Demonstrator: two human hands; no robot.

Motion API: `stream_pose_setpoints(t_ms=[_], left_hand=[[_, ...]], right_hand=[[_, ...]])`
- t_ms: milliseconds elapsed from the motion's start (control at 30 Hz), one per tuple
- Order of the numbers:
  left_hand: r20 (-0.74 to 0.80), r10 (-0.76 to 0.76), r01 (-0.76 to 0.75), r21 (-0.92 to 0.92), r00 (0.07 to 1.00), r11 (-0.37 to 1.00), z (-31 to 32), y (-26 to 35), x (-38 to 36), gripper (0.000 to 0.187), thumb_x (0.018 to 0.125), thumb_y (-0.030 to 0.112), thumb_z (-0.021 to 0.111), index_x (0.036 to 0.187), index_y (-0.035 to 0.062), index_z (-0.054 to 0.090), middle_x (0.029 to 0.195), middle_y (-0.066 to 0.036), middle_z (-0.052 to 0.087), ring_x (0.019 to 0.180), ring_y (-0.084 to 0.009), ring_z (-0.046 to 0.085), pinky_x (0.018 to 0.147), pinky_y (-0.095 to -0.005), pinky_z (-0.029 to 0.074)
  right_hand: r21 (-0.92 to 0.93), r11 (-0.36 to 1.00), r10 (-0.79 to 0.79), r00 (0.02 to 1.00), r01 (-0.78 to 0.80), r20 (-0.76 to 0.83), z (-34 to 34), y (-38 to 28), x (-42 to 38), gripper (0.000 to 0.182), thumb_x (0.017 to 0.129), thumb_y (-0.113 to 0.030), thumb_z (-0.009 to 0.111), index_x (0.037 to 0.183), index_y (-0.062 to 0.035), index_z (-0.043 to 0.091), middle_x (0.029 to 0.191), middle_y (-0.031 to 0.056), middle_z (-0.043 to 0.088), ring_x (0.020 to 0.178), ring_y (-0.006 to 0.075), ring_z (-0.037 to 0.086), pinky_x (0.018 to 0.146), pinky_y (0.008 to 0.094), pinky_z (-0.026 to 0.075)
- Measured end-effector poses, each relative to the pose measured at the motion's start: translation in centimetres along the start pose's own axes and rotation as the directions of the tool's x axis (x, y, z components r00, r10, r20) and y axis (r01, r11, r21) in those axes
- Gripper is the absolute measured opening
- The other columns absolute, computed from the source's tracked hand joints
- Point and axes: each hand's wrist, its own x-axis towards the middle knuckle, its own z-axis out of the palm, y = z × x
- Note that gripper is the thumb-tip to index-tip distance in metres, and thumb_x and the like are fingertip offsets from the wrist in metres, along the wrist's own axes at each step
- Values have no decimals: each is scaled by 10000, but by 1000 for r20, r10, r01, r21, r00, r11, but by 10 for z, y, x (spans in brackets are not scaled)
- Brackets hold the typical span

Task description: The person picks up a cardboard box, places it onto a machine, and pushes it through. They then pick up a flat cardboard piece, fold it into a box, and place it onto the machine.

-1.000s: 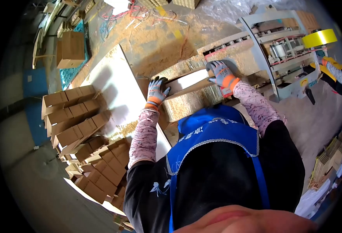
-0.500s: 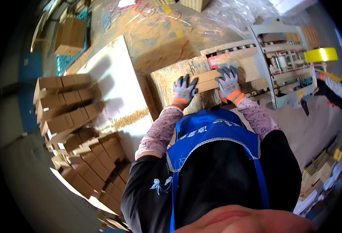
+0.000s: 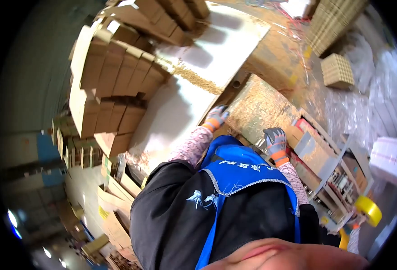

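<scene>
Here, both part-open — left hand [image 3: 218,116] by one white board [image 3: 173,105], right hand [image 3: 272,138] by one carton [image 3: 294,134] — holds unclear.

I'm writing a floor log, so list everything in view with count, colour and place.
cartons: many, brown, massed at left
lone carton: one, brown, beside the right hand
board: one, white, upper middle, strewn with shavings
worktop: one, grey, centre, shavings on it
machine: one, grey, right
tape roll: one, yellow, lower right
moulded stacks: at least two, tan, upper right
plastic sheeting: count unclear, clear, far right
co-worker's sleeve: one, pale, lower right
apron: one, blue
gloved hands: two, grey and orange; left, right
</scene>
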Motion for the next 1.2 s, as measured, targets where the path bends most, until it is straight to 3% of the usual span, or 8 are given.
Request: stream_pose_setpoints(t_ms=[167,333,467,633,700,800,900,1200], left_hand=[[-227,-550,482,-293,804,826,-80,-127,-41,458,846,362,531,1216,94,505,1201,-191,525,1139,-330,477,955,-358,365],[-531,-656,256,-638,535,726,-141,-216,-37,561,833,336,592,1272,34,415,1245,-184,493,1156,-272,472,934,-327,370],[-304,-829,586,-595,470,550,-176,-259,-24,655,807,411,596,1266,-12,398,1269,-181,472,1143,-299,466,894,-344,396],[-529,-778,458,-629,339,628,-180,-248,3,584,837,388,556,1258,10,411,1311,-166,412,1150,-300,437,872,-391,419],[-493,-782,-507,-819,381,269,-175,-249,10,502,884,320,501,1300,68,378,1389,-116,309,1209,-254,380,927,-401,386],[-311,-859,-407,-903,407,134,-181,-242,9,456,918,261,441,1339,127,327,1409,-59,266,1252,-206,322,985,-410,331],[-366,-755,-528,-848,544,31,-161,-281,5,473,932,276,405,1365,135,278,1400,-49,282,1271,-185,296,1012,-407,297],[-303,-700,-320,-941,647,112,-168,-304,-10,453,946,292,368,1351,105,292,1381,-86,309,1261,-249,297,1040,-409,306]], right_hand=[[45,988,-150,975,144,162,29,-25,52,171,746,-180,588,907,-147,634,905,69,598,901,272,534,854,408,392],[88,944,-331,910,319,250,74,-82,146,170,768,-210,574,919,-157,632,907,59,599,898,262,539,846,402,392],[243,926,-363,864,290,350,130,-137,217,156,778,-229,580,897,-151,646,903,67,619,880,281,550,817,401,407],[416,902,-343,773,114,534,202,-212,276,234,820,-228,587,1008,-90,609,986,116,610,909,273,577,803,368,445],[440,898,-276,754,-19,596,242,-227,297,359,855,-292,567,1147,-85,543,1062,146,588,948,242,583,814,337,452],[431,902,-240,805,-21,542,312,-225,327,487,869,-409,504,1238,-93,464,1139,148,559,1038,239,545,815,356,451],[489,603,70,652,-631,755,367,-231,355,514,868,-393,497,1259,-76,394,1111,102,538,1018,232,540,767,391,468],[413,-233,135,391,-880,910,449,-219,350,263,834,-332,524,966,-115,591,833,81,617,718,303,594,610,407,473]])
